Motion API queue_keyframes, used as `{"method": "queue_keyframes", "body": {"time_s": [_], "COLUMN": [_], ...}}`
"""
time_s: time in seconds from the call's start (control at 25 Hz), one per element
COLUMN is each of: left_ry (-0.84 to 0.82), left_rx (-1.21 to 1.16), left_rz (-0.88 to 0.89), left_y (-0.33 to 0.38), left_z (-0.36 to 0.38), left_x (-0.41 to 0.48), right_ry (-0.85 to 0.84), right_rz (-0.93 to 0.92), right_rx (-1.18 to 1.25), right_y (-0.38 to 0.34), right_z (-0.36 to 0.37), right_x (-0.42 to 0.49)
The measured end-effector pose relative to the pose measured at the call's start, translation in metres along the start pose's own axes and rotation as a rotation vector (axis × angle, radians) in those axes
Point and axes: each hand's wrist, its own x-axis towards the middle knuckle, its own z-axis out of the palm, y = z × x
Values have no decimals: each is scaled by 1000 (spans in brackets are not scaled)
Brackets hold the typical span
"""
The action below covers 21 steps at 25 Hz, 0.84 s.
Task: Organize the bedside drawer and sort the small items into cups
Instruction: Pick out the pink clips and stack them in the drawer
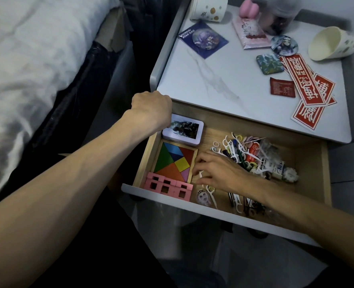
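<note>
While the fingers (pixel 201 163) of the right hand (pixel 219 171) were curled down and pinched a thin white plastic floss pick (pixel 201 176) against the floor of the open wooden drawer (pixel 309 163), the grip looked shallow. A pick that light could slip back out, or drag along the other loose white picks (pixel 211 192) lying just beside it near the drawer front. Behind the wrist lay a tangled heap of floss picks, hair rings and pens (pixel 246 154). A careless lift of the forearm could hook it and scatter pieces toward the coloured wooden tangram puzzle (pixel 176 161) to the left. The left hand (pixel 151 111) sat knuckles-up at the corner of the white marble-patterned desk (pixel 224 84) above the drawer. Its fingers were hidden, so I could not tell whether they gripped the edge or held nothing. If that hand leaned on the drawer side, the drawer might shift mid-pick. On the desk, a white patterned paper cup on its side (pixel 334 43) lay well apart from the drawer and could roll if anything were dropped into it. A second patterned paper cup (pixel 209 8) stood at the far edge, a long reach.
</note>
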Motion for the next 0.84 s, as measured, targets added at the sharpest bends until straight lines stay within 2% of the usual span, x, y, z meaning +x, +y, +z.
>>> {"method": "queue_keyframes", "body": {"time_s": [0.12, 0.44, 0.56, 0.68, 0.84], "left_ry": [9, -23, -26, -24, -17], "left_rx": [6, -16, -15, -7, 9], "left_rz": [-1, 9, 4, 2, 14], "left_y": [0, 2, 4, 3, 3], "left_z": [2, -2, -3, -2, -1], "left_x": [2, -2, -3, -3, -3], "right_ry": [5, -46, -23, -119, -228], "right_rz": [-38, 2, -7, -101, -71], "right_rx": [-49, -197, -75, -47, -61], "right_y": [8, 40, 15, -5, 9], "right_z": [3, -5, 0, 11, 0], "right_x": [-3, -33, -28, -19, -29]}}
